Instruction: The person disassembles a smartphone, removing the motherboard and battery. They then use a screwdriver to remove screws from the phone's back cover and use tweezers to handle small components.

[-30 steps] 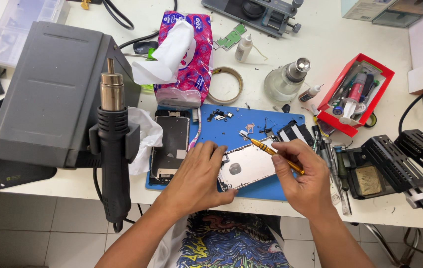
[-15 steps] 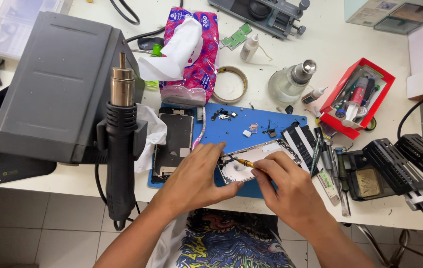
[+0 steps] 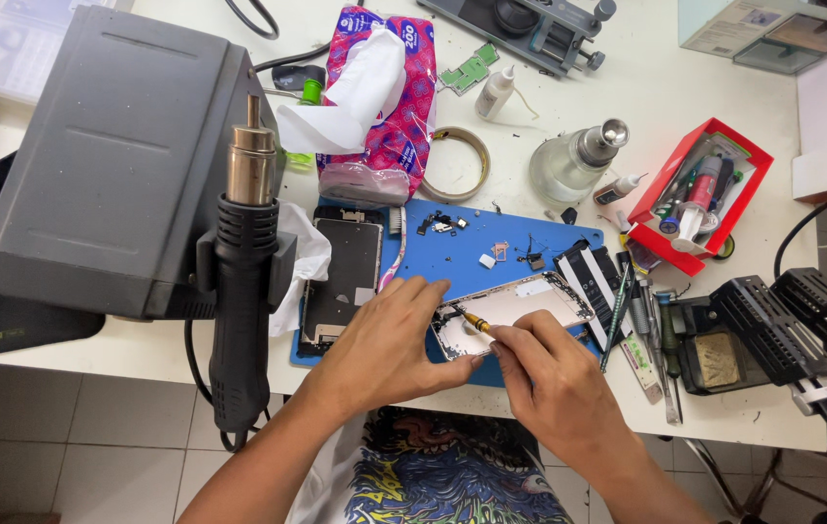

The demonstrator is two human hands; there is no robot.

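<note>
An opened phone housing (image 3: pixel 530 306) lies on a blue work mat (image 3: pixel 452 257) near the table's front edge. My left hand (image 3: pixel 384 344) rests on the mat and pins the housing's left end with its fingertips. My right hand (image 3: pixel 549 378) pinches a small yellow-handled screwdriver (image 3: pixel 476 322), whose tip points into the housing's left part. A detached phone screen (image 3: pixel 340 281) lies on the mat's left side, beside my left hand. Small loose parts (image 3: pixel 501 252) are scattered on the mat behind the housing.
A grey hot-air station (image 3: pixel 113 165) with its black handpiece (image 3: pixel 243 291) stands at the left. Behind the mat are a tissue pack (image 3: pixel 384 107), a tape roll (image 3: pixel 457 165) and a glass bottle (image 3: pixel 573 165). A red tool tray (image 3: pixel 699 194), tweezers (image 3: pixel 641 325) and a black holder (image 3: pixel 772 320) are at the right.
My right hand has moved left along the housing, and the screwdriver now points down into its left end. My left hand stays on the housing.
</note>
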